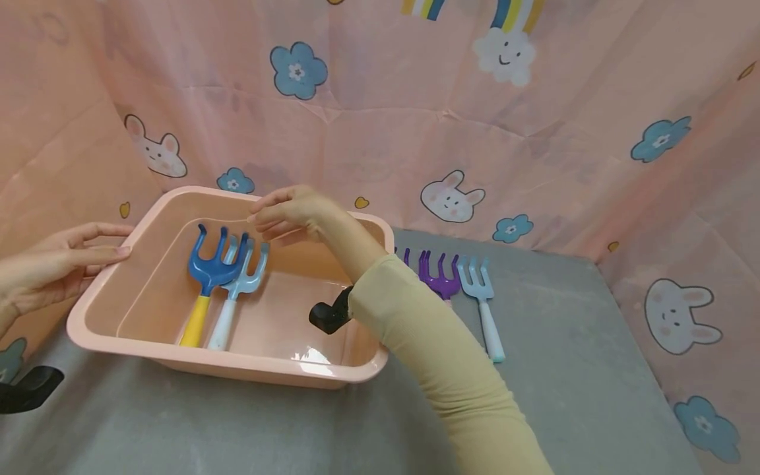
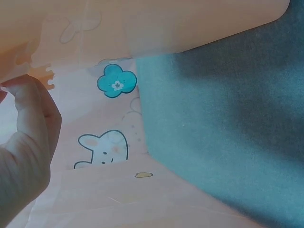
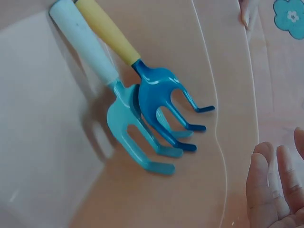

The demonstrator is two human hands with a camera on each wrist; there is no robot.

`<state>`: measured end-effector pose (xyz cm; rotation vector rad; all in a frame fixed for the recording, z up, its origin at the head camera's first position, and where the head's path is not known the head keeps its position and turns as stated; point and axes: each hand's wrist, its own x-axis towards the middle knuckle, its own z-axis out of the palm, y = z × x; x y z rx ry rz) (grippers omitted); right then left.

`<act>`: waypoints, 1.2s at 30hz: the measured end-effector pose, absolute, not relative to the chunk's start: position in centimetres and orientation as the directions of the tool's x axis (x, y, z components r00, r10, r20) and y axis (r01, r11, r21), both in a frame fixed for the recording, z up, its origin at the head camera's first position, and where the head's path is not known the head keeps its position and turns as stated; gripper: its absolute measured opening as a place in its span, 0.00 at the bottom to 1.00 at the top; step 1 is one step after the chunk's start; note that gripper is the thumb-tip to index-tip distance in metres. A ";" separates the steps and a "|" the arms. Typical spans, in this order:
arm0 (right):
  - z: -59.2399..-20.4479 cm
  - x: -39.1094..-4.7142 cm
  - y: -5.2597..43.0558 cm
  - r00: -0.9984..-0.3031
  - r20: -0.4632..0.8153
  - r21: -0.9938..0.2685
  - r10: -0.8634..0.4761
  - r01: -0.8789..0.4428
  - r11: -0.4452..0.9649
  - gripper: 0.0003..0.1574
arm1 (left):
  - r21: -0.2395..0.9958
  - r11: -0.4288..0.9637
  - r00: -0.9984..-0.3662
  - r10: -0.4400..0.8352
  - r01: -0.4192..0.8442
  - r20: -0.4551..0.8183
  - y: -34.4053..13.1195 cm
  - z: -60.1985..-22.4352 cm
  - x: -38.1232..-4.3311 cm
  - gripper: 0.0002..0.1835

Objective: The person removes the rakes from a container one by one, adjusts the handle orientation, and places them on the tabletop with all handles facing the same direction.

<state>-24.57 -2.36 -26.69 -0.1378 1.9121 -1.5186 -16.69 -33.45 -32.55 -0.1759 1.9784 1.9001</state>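
A peach plastic basin [image 1: 237, 366] sits tilted, its left side raised off the grey surface. My left hand [image 1: 50, 274] grips its left rim, the thumb over the edge. Inside lie two hand forks: a blue one with a yellow handle [image 1: 196, 323] and a light blue one with a pale handle [image 1: 221, 328]. Their tines overlap, the blue head lying partly over the light blue one in the right wrist view. Over the far rim hovers my right hand [image 1: 291, 214], its fingers relaxed, holding nothing. That hand's fingers [image 3: 261, 185] show apart from the forks.
Right of the basin, a purple fork [image 1: 442, 284] and another light blue fork [image 1: 489, 330] lie on the grey tabletop [image 1: 570, 349]. More purple tines are partly hidden behind my right sleeve [image 1: 439, 356]. A pink printed cloth [image 1: 368, 145] hangs behind and at the sides.
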 end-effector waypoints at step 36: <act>-29.3 -23.3 -7.2 -0.701 -0.510 -0.859 -0.499 0.387 0.335 0.14 | 0.930 0.048 -0.918 0.150 -0.365 -0.367 -34.2 -32.6 -16.7 0.16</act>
